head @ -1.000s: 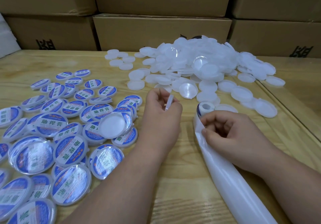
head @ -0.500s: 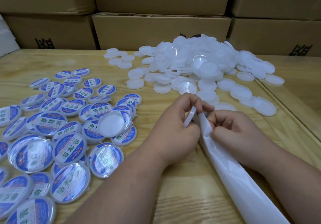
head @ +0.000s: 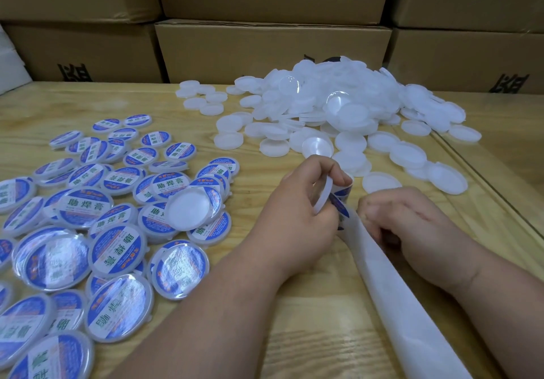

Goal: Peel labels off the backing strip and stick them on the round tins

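A good share of the job looks done from where I stand: a wide spread of labelled tins with blue-and-white stickers covers the left of the wooden surface, while a big heap of plain white tins waits at the back right, so I would judge there is as much left as finished, perhaps more. One bare white tin lies on top of the labelled ones. The left hand has its fingers curled round a plain tin, held on edge right against the head of the backing strip, where a blue label is showing between the tin and the strip. The right hand has its fingers bunched down on the strip just beside it, pinching or pressing it, I think. Whether the label is already stuck to the tin or only half lifted I cannot tell; the left hand hides the tin's face. The strip runs off the bottom of my view, the right fingertips are tucked under, and something dark behind the white heap is too buried to name. Cardboard boxes are stacked behind.
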A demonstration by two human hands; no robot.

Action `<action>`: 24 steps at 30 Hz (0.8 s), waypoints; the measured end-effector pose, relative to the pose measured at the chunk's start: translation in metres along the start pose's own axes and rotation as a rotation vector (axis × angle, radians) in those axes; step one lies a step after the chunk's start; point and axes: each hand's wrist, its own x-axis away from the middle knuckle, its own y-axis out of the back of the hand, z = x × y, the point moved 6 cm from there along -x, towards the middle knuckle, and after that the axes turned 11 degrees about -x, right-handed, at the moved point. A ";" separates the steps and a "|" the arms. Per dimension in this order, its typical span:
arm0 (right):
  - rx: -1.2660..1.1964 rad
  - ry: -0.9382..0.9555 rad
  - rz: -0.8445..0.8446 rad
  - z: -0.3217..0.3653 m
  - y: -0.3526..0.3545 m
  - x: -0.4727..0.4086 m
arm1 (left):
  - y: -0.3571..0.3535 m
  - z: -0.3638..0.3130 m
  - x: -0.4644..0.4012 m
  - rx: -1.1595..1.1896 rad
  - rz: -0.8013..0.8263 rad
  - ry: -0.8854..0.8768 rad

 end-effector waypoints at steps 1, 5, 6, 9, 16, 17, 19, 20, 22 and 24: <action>0.049 0.026 -0.068 0.001 0.002 -0.001 | 0.000 0.000 0.000 0.011 -0.002 0.000; 0.111 -0.023 -0.182 -0.003 0.005 -0.006 | 0.002 -0.001 -0.001 -0.005 -0.021 -0.008; 0.113 -0.040 -0.173 -0.004 0.005 -0.006 | 0.003 -0.001 -0.001 -0.009 -0.029 0.000; 0.106 -0.050 -0.133 -0.006 0.004 -0.004 | 0.007 0.001 -0.002 0.024 -0.083 0.029; -0.003 -0.036 -0.185 -0.006 0.009 -0.003 | 0.005 0.001 -0.001 0.122 -0.004 0.081; -0.022 -0.030 -0.184 -0.006 0.009 -0.003 | 0.004 0.001 -0.001 0.122 0.008 0.079; -0.068 -0.022 -0.192 -0.005 0.008 -0.002 | 0.003 0.001 -0.001 0.105 0.009 0.071; -0.093 -0.022 -0.202 -0.004 0.007 -0.002 | 0.004 0.001 -0.002 0.098 0.006 0.068; -0.143 -0.027 -0.222 -0.003 0.007 -0.002 | 0.004 0.001 -0.002 0.105 0.014 0.061; -0.185 -0.033 -0.235 -0.003 0.007 -0.002 | 0.003 0.000 -0.001 0.104 0.040 0.047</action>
